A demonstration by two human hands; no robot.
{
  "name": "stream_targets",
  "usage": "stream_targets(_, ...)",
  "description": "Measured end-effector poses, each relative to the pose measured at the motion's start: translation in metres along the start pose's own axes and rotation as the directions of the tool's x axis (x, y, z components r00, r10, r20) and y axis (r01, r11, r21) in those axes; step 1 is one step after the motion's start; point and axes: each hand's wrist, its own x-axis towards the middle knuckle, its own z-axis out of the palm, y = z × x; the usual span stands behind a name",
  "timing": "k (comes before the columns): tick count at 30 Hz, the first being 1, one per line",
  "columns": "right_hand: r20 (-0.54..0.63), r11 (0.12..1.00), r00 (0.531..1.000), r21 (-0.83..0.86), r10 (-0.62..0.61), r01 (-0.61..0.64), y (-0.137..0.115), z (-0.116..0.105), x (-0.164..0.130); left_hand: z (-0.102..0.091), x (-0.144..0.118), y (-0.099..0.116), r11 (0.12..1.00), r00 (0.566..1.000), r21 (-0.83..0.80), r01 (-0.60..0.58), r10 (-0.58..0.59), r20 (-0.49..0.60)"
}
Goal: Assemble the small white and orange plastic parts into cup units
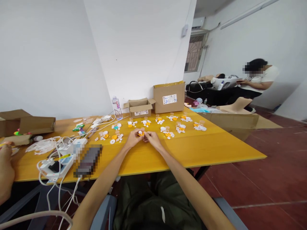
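From the head view, my left hand (132, 138) and my right hand (150, 138) meet over the middle of the yellow table (192, 150), and between them I pinch a small orange-and-white part (140, 133). The fingers of both hands are closed on it from either side, just above the tabletop. To do this well I judge that I should keep both wrists low and steady, press evenly from both sides, and keep the piece square so nothing slips out. The part looks like an orange ring with a white piece set in it, though it is too small here to be sure. Similar little heaps of parts (168, 131) lie in rows beyond my hands, before two cardboard boxes (169, 95).
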Motion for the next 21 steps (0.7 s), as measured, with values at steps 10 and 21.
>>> stream_targets(10,-0.027,0.837,0.906,-0.394,-0.423,0.379,-0.006,-0.004,-0.008,0.002,0.001,-0.006,0.991,0.985,-0.042,0.128,-0.122,0.125)
stream_targets(21,0.044,0.778,0.912,-0.507,-0.408,0.372,-0.006,-0.012,-0.008,0.003,0.001,-0.008,0.983,0.983,-0.091,0.162,-0.152,0.1)
